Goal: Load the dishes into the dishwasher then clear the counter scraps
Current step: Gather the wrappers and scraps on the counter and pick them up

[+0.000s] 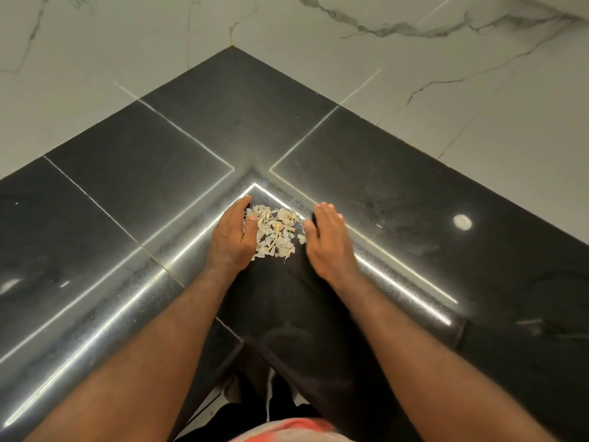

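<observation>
A small heap of pale, papery scraps (276, 231) lies on the black stone counter (134, 199) at its inner corner, close to the rounded front edge. My left hand (234, 234) stands on its edge against the left side of the heap, fingers straight and together. My right hand (328, 237) rests flat-fingered just right of the heap, its thumb beside one stray flake (301, 238). Neither hand holds anything. No dishes or dishwasher are in view.
The counter bends in an L around me, with white marble wall tiles (414, 74) behind both legs. A round light reflection (462, 222) shines on the right leg. Below the edge I see dark trousers (302, 330) and a strip of floor.
</observation>
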